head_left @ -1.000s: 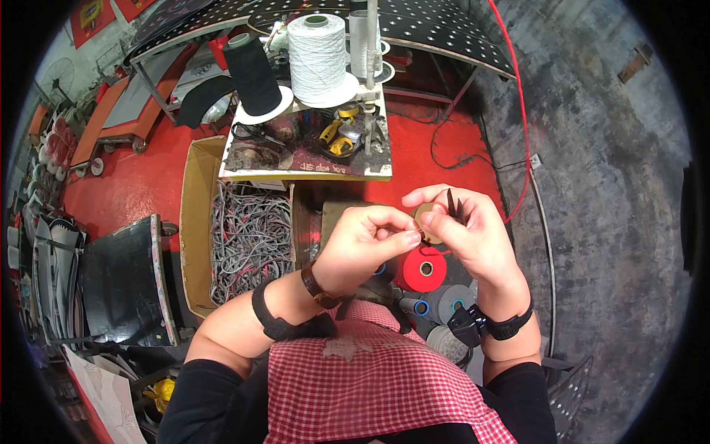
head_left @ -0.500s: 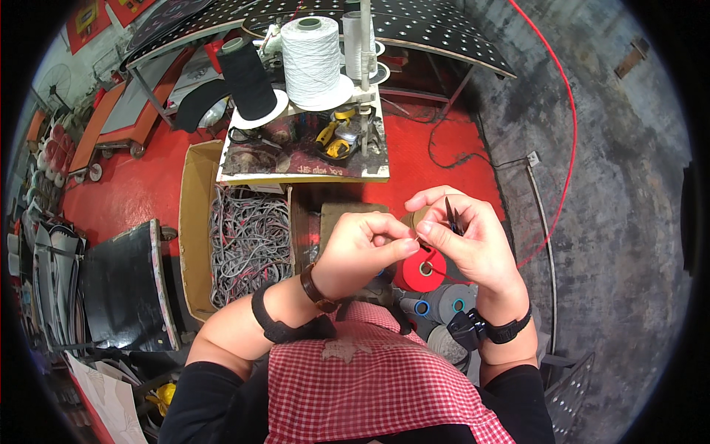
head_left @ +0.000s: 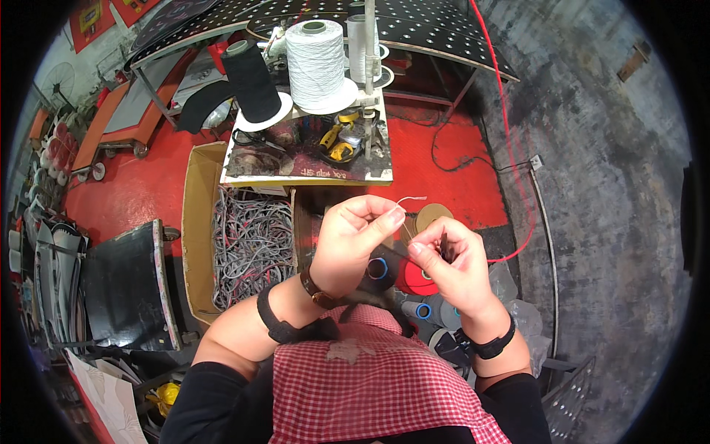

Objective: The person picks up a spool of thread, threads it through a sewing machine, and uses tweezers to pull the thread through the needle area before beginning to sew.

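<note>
My left hand (head_left: 351, 248) is closed in a pinch on a light thread (head_left: 411, 198), whose end pokes up past the thumb and forefinger. A little lower to the right, my right hand (head_left: 460, 270) is closed around small dark scissors (head_left: 445, 248), partly hidden by the fingers. Its thumb and forefinger press together, and a strand seems to run between the two hands. Under them are a red thread cone (head_left: 411, 278), a dark cone with a blue core (head_left: 377, 269) and a tan round top (head_left: 433, 215).
Ahead stands a small table (head_left: 296, 170) with white (head_left: 316, 66) and black thread cones (head_left: 255, 85), and yellow-handled tools. A cardboard box (head_left: 198, 237) of grey and red cords is at left. A red hose (head_left: 503, 103) hangs by the right wall.
My hands have moved apart, the left rising slightly and the right lowering. The thread end now shows above my left fingers. The scissors' blades have turned and are less visible.
</note>
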`<state>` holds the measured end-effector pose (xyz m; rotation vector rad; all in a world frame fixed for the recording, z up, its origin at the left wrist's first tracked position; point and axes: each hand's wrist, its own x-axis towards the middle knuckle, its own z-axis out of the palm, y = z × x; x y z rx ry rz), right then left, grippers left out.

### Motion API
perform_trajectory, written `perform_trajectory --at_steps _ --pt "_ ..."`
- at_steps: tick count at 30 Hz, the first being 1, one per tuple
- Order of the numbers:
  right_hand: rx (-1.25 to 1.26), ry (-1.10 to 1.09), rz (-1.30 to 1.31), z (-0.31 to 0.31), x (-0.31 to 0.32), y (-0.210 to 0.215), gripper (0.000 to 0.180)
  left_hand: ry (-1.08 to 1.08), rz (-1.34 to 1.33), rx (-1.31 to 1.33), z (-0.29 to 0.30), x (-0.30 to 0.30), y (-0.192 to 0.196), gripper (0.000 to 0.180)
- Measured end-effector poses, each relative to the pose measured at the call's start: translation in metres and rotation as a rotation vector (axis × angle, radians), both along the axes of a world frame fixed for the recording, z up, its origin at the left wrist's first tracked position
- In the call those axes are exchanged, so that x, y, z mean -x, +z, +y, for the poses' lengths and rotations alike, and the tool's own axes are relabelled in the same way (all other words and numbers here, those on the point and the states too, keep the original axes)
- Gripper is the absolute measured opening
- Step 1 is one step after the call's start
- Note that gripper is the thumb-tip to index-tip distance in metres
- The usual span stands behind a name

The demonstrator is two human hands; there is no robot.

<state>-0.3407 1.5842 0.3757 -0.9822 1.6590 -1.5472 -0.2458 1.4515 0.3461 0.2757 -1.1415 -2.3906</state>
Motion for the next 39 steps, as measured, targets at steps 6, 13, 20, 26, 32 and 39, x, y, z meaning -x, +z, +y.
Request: perform_trajectory --at_steps 6,13,20,26,32,39 --pt "0.107 -0.078 0.703 -0.001 -0.004 -0.004 0.016 0.045 0.072 -0.021 -0.001 0.002 -0.001 0.006" --pt "0.153 0.093 1.182 0.008 0.003 0.01 0.029 0.067 0.03 0.138 -0.002 0.001 0.0 0.007" --pt "0.193 0.183 1.226 0.007 0.013 0.032 0.027 -0.313 -0.166 0.502 -0.01 0.0 -0.001 0.007" --pt "-0.011 0.143 0.552 0.005 0.015 0.026 0.013 -0.431 0.009 0.813 -0.021 -0.008 0.012 0.007" --pt "-0.045 0.125 0.493 0.003 0.014 0.031 0.009 0.254 0.11 0.928 -0.003 -0.01 -0.001 0.007" --pt "0.216 -0.129 1.012 -0.001 -0.005 0.023 0.015 0.26 0.08 0.911 0.0 -0.01 -0.002 0.005"
